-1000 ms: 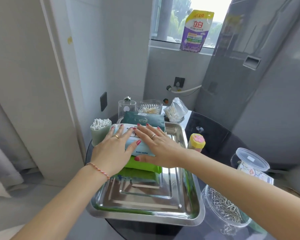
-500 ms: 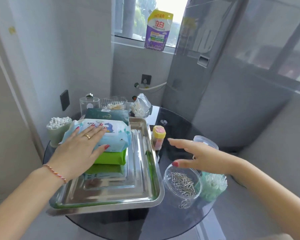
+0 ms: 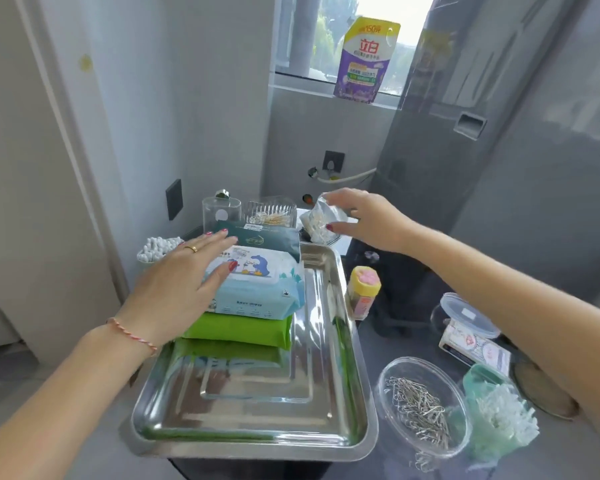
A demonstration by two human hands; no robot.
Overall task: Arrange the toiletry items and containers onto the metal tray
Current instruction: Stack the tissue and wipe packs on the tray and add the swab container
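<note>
A metal tray point(image 3: 329, 424) lies on the dark round table. At its far left sits a stack: a light blue wipes pack point(image 3: 260, 285) on a green pack point(image 3: 243, 332), with a dark teal pack point(image 3: 264, 239) behind. My left hand point(image 3: 177, 285) rests flat on the blue pack, fingers spread. My right hand point(image 3: 368, 216) is beyond the tray's far edge, with fingers closed around a clear plastic bag of small white items point(image 3: 321, 221).
Right of the tray: a yellow-lidded jar point(image 3: 362, 289), a clear bowl of paper clips point(image 3: 420, 407), a green cup of cotton swabs point(image 3: 499, 414), a lidded clear tub point(image 3: 465, 311). Behind the tray stand clear containers point(image 3: 222, 211) and a swab cup point(image 3: 156, 247).
My right hand has left the wipes stack, passed over the table's right side, and reached to the far edge, taking hold of the clear bag. My left hand stays on the blue pack.
</note>
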